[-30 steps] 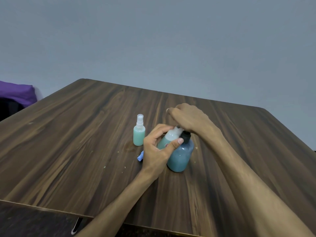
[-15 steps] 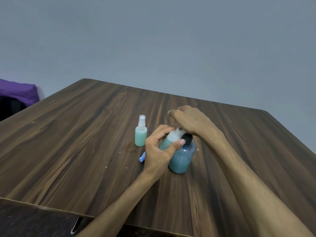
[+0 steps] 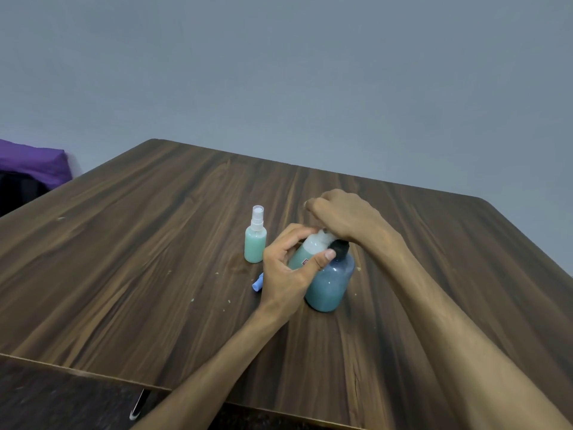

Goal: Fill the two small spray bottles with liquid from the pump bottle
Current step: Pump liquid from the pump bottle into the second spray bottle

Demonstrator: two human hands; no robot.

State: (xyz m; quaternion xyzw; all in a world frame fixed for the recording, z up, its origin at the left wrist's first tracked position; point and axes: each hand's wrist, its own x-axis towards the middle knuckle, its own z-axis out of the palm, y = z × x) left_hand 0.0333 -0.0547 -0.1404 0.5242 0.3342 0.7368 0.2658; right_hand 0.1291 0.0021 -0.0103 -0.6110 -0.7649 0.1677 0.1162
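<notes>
left hand (image 3: 286, 273) wrapped around a small spray bottle (image 3: 305, 254), thumb across its front, fingers curled behind; bottle tilted, neck leaning toward the right. bottle partly filled with pale green liquid, upper part whitish, small red mark on its label. right hand (image 3: 341, 220) curled over the top of the pump bottle (image 3: 330, 283), fingers bunched and pointing down onto the pump head, which is hidden beneath; whether the hand is pressing or gripping, cannot tell. black collar (image 3: 340, 248) of the pump bottle visible just under the wrist. held bottle's neck sits just beside that collar, under the right hand; exact contact hidden. pump bottle upright on the wooden table (image 3: 155, 243), body blue-green. second spray bottle (image 3: 255, 240) stands upright to the left, apart from the hands, white sprayer on, green liquid inside. small blue object (image 3: 257, 283) lies on the table, partly behind the left hand. purple cloth (image 3: 31, 161) at far left edge.
</notes>
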